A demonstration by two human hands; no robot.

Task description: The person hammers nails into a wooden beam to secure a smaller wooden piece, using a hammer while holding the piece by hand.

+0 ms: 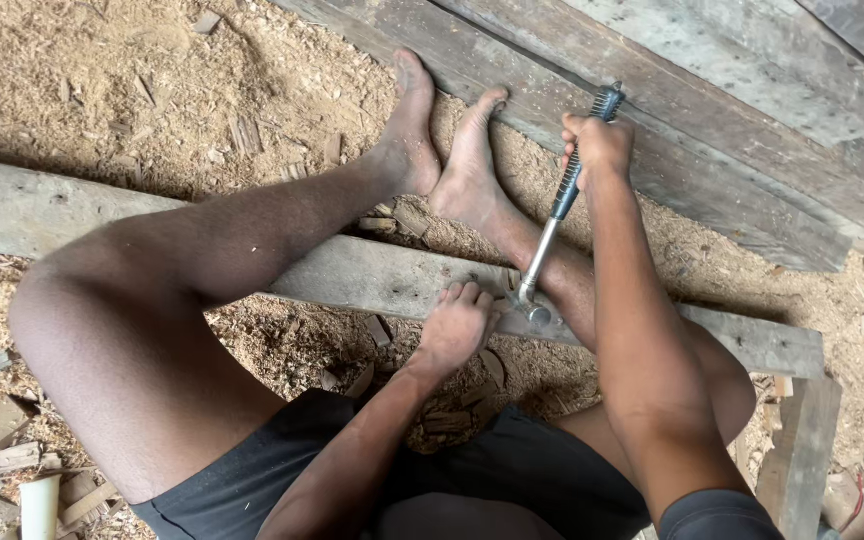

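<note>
A: How is the right hand point(600, 143) gripping?

B: It's closing fully round the ribbed black grip of a hammer point(559, 206), whose steel shaft is slanting down to the head at the plank point(372, 275).

A: And the left hand point(455, 325)?

B: It's curling its fingers over the plank's near edge, just beside the hammer head; whether it's pinching anything, I cannot tell.

A: What's crowding them?

B: 2 bare legs are crossing over the weathered grey plank, with sawdust point(102, 80) and wood offcuts point(2, 440) lying around
</note>
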